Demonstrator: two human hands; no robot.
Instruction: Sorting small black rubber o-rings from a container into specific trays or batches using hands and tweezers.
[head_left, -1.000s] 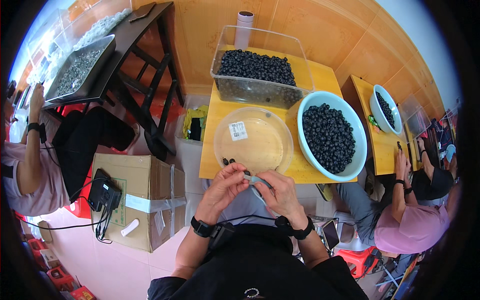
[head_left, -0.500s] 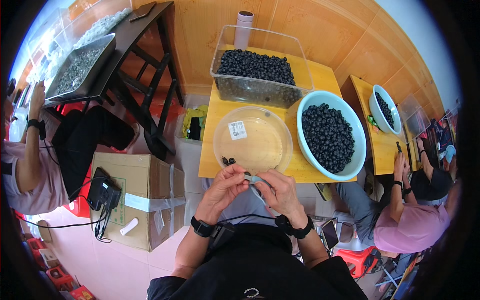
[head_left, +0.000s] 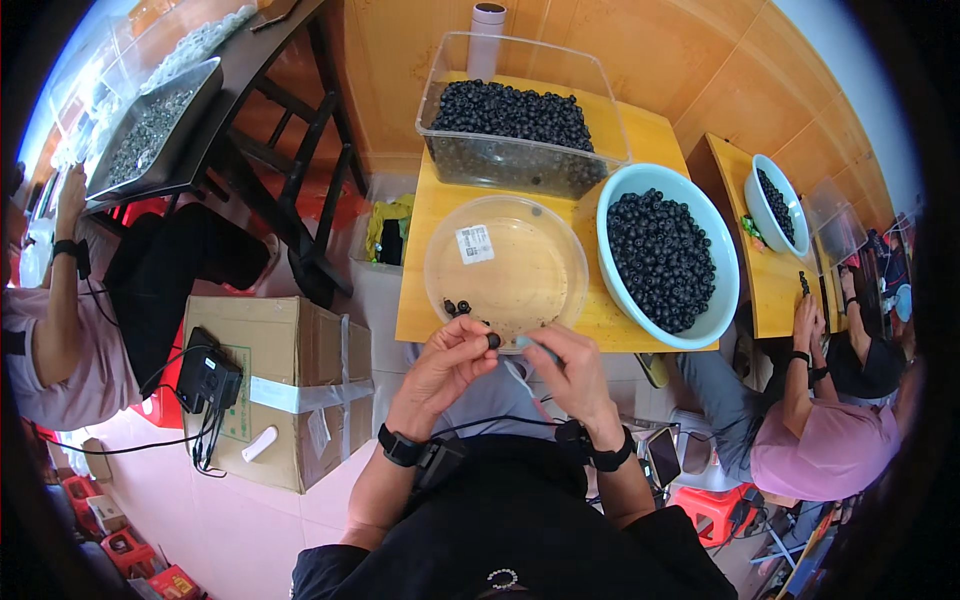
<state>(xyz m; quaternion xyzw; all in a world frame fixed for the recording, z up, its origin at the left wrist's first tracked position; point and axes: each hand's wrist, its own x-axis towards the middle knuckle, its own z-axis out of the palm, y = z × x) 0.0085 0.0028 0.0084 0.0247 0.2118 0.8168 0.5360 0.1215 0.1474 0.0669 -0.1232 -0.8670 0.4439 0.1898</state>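
Observation:
Between thumb and forefinger, my left hand (head_left: 447, 362) pinches a small black round piece (head_left: 493, 341). My right hand (head_left: 572, 368) is closed around a small tool with a light-blue part (head_left: 524, 343); its exact kind is hidden by the fingers. A gap separates the tool from the piece. Both hands are at the near rim of a shallow clear round tub (head_left: 530, 250), which has a white label and a few black pieces (head_left: 456, 307) at its near left. To the right, a light-blue basin (head_left: 728, 270) holds many such pieces.
A clear rectangular bin (head_left: 520, 172) of black pieces and a pale flask (head_left: 486, 42) stand at the table's (head_left: 415, 285) back. A taped cardboard box (head_left: 270, 345) with a black device is at left. Co-workers sit on both sides, one by another basin (head_left: 755, 215).
My hands have drawn apart: the light-blue tool, which was against the black piece, has moved right, away from it. The view has shifted slightly.

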